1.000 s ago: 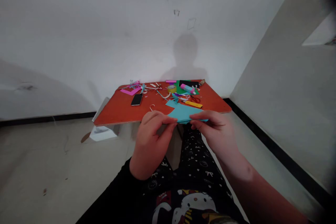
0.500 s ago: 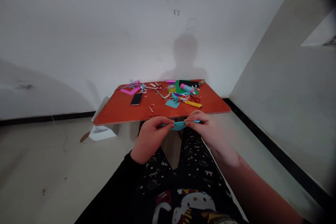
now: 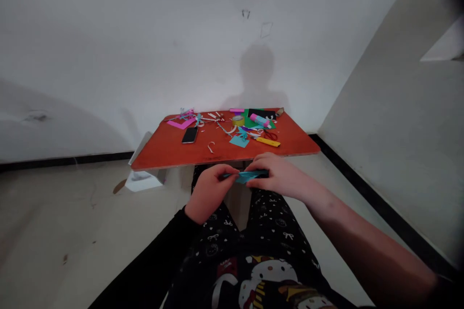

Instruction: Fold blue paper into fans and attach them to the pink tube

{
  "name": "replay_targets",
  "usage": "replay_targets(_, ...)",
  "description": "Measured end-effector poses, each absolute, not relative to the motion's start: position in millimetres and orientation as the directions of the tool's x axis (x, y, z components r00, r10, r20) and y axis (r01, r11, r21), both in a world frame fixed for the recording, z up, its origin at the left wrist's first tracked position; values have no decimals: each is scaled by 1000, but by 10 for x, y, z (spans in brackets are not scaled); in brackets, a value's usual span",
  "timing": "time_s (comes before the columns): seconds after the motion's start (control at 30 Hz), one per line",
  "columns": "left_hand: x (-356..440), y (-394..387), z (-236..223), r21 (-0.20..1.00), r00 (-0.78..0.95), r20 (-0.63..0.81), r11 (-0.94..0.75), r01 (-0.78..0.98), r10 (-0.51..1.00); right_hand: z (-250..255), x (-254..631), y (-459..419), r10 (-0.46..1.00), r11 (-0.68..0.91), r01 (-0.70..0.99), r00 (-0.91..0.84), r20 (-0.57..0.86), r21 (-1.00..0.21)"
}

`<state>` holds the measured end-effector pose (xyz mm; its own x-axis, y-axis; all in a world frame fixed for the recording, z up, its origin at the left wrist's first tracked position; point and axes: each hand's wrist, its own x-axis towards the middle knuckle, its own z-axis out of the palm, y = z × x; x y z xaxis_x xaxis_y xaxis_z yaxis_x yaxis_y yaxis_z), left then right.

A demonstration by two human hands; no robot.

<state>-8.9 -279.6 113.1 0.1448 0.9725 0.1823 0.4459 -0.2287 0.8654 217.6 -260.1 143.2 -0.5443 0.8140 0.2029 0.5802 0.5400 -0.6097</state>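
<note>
My left hand (image 3: 209, 193) and my right hand (image 3: 279, 176) pinch a folded strip of turquoise paper (image 3: 250, 176) between them, just in front of the table edge and above my lap. The right fingers cover the strip's right end. Its left tip sticks out past my left fingers. The nearest thing on the table is a small turquoise paper piece (image 3: 239, 141), lying beyond both hands.
An orange tabletop (image 3: 217, 152) holds a black phone (image 3: 190, 135), a pink paper frame (image 3: 180, 123), a glue stick (image 3: 259, 120), a tape roll (image 3: 238, 120), red-handled scissors (image 3: 270, 134), and paper scraps. A white box (image 3: 143, 181) stands on the floor by the table.
The turquoise paper, a wide sheet a second ago, is now a narrow folded strip. My right hand has slid left and lower along it, and my forearm lies flatter.
</note>
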Motion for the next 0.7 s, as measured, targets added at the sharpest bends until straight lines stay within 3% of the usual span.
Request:
replay_targets(0.1,-73,-2834,1161,856,146,203,-248,454,968,1470,2098,-2588,775,618,613,-578,254,-492)
replay_targets(0.27,-86,-2880,1216,833,177,236,-293,469,955,1471,2069,-2592,720,691,590,-609,331,-417)
replay_targets(0.57,-125,-2762,1499,535,500,244,-546,645,831,1513,2051,-2607,644,764,573,-645,411,-297)
replay_targets(0.7,-147,-2713,1550,556,517,185,-523,646,836,1558,2073,-2594,624,780,566,-678,388,-267)
